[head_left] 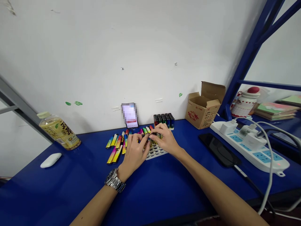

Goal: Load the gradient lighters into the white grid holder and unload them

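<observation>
My left hand, with a metal watch on its wrist, is closed in a pinch on what looks like a lighter, mostly hidden by the fingers. Fingertips of my right hand meet it there, closed around something small and dark that I cannot make out. Both hands are above a white perforated rack. Several lighters with dark tops stand upright in close rows at its back. Loose shiny lighters in gradient colours lie in a pile beside my left hand.
A phone leans against the wall. An open cardboard box stands at the back right. Nearer are a black phone on a cable and a power strip with chargers. Leftward are a tilted drink bottle and a white case.
</observation>
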The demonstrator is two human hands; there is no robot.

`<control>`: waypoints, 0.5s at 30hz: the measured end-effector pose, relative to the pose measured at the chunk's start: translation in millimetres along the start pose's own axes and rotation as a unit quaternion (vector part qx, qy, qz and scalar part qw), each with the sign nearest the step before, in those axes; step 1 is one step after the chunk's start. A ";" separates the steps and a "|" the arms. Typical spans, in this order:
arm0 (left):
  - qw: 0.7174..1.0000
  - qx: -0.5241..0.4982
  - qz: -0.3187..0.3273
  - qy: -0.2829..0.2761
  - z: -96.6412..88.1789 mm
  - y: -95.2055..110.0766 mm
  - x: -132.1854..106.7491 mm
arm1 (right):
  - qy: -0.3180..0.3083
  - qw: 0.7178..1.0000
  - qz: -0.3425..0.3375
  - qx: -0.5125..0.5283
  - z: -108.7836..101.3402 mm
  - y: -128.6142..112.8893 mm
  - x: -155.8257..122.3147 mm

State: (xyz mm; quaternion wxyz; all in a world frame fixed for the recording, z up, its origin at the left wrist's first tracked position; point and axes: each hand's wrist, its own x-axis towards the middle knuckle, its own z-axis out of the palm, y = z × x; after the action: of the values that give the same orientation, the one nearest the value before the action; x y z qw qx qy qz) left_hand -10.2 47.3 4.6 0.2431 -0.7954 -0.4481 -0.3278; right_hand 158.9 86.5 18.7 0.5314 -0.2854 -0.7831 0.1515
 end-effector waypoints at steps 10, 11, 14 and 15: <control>0.972 0.147 -0.167 -0.075 -12.3 -17.1 2.5 | -0.022 0.986 -0.022 -0.163 1.0 7.5 -4.2; 0.960 0.180 -0.185 -0.107 -14.3 -18.8 3.1 | -0.027 0.985 -0.022 -0.170 -0.1 6.0 -4.0; 0.931 0.227 -0.213 -0.190 -17.8 -20.9 3.3 | -0.046 0.982 -0.019 -0.180 -3.8 3.9 -2.6; 0.926 0.229 -0.217 -0.209 -18.2 -20.5 3.0 | -0.055 0.982 -0.018 -0.181 -4.9 4.1 -2.0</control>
State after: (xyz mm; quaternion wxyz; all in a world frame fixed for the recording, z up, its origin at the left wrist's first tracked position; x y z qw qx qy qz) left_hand -32.4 46.5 20.9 0.2422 -0.6523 -0.7129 -0.0874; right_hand 165.2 88.2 16.9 0.4301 -0.3537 -0.8305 0.0129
